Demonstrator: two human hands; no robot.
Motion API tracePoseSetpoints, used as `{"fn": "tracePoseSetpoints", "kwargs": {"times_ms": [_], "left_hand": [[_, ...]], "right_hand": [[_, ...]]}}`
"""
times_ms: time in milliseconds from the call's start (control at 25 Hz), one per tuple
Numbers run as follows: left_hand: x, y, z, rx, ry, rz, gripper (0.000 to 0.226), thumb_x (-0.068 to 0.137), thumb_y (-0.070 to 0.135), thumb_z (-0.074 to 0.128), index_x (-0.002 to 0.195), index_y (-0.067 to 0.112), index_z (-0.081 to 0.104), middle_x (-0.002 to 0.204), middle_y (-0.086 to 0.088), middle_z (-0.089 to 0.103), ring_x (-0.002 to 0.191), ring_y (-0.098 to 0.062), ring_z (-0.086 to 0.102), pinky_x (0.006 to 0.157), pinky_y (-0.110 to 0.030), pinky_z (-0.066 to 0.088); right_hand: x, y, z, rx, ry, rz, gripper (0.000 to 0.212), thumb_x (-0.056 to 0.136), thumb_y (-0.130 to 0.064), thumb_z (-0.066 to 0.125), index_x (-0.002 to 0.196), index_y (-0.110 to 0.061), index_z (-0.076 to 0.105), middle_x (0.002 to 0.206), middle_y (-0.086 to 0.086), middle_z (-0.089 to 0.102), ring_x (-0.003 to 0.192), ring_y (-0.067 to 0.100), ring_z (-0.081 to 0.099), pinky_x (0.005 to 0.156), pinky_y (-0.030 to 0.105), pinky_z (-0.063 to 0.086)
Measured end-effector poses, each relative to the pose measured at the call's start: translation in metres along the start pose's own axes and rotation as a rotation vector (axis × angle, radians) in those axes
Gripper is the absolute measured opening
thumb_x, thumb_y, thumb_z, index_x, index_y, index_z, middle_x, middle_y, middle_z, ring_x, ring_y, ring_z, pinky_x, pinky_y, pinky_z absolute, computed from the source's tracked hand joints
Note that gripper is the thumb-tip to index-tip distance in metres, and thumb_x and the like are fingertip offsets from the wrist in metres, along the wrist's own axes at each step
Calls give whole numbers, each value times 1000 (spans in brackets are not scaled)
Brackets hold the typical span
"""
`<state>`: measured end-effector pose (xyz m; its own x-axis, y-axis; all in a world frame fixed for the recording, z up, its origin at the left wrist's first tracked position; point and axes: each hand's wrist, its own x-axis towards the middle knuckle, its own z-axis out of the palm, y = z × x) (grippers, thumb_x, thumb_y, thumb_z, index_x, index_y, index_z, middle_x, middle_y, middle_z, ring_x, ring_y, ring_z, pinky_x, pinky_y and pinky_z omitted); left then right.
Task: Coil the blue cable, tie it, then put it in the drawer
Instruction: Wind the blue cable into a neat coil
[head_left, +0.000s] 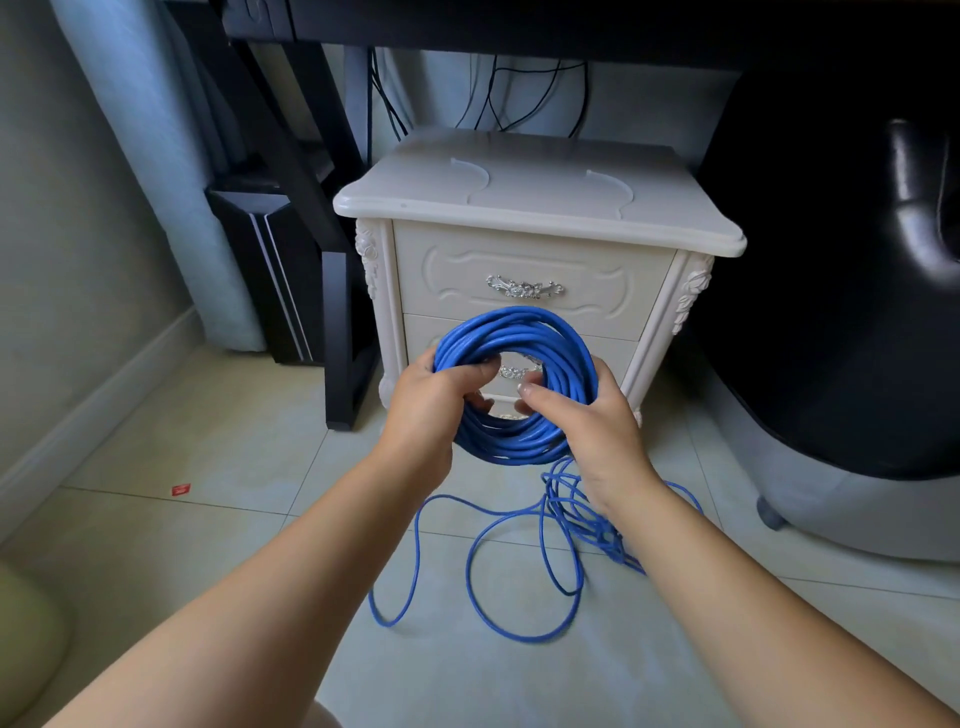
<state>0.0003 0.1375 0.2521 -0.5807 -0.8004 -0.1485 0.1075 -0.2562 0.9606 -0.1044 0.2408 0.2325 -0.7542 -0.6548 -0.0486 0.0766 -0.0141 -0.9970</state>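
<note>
left grip (427, 408) and right grip (597, 431) clutch the coiled blue cable (519, 326)

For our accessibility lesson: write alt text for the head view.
A person's left grip and right grip, both bare hands, hold a coil of blue cable before a cream nightstand with shut drawers; loose cable trails in loops on the tiled floor.

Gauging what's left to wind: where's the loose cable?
In the head view, the loose cable lies on the floor under the right hand, before the nightstand.
</note>
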Motion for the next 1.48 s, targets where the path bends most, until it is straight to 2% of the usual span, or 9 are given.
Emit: {"fn": "tracePoseSetpoints", "kwargs": {"times_ms": [200,400,600,800,920,1040,1160,1320,1480], "left_hand": [[-6,-1,9,-224,97,-51,8,89,8,65,91,16,62,58,4,48,53,-10,49,62,-27,45],[-8,-8,15,-273,-5,-64,9,91,11,64,98,16,61,62,4,53,59,-10,56,72,-29,47],[2,-3,3,78,-50,-29,25,82,18,76,103,15,64,86,3,67,84,-14,63,85,-36,48],[2,1,-5,626,-92,374,69,77,15,79,134,35,47,120,11,59,100,8,59,88,-18,50],[3,-1,-6,850,-158,540,78,75,15,75,141,39,40,128,11,51,116,2,50,93,-9,39],[1,-3,-5,900,-177,505,65,76,16,75,133,35,50,113,10,60,101,-1,57,86,-16,45],[-2,-5,-1,890,-121,402,26,76,18,75,95,23,59,77,7,67,70,-6,61,65,-25,49],[-3,1,2,615,-91,283,24,73,3,75,86,18,61,69,2,65,58,-11,55,57,-24,45],[1,8,1,215,23,156,29,75,-10,67,88,16,64,59,5,55,54,-13,49,55,-23,41]], "right_hand": [[-4,5,11,195,-32,120,33,78,-14,76,108,-13,62,105,17,72,98,38,70,82,58,56],[-1,3,10,243,37,213,17,85,-1,65,102,-1,63,78,17,69,77,43,67,64,49,52],[12,-3,4,36,123,77,22,74,-2,66,88,-18,61,71,3,67,76,32,65,62,46,49],[14,-9,-5,-353,125,-121,27,78,4,61,92,-18,57,88,4,62,75,23,56,62,28,43],[11,-13,-2,-649,47,-240,29,76,7,57,93,-15,53,96,4,57,81,25,54,64,29,37],[7,-11,4,-799,-23,-344,30,73,10,54,95,-10,55,97,0,51,84,22,49,64,27,30],[5,-9,4,-802,-22,-390,32,72,9,53,97,-11,57,97,-3,52,87,20,51,65,24,33],[3,-19,2,-497,-29,-267,39,74,3,64,94,-30,56,93,-10,64,84,8,61,68,8,42],[4,-15,-2,-43,-85,4,31,72,-10,72,96,-26,61,93,-1,71,94,21,68,90,45,53]]}}
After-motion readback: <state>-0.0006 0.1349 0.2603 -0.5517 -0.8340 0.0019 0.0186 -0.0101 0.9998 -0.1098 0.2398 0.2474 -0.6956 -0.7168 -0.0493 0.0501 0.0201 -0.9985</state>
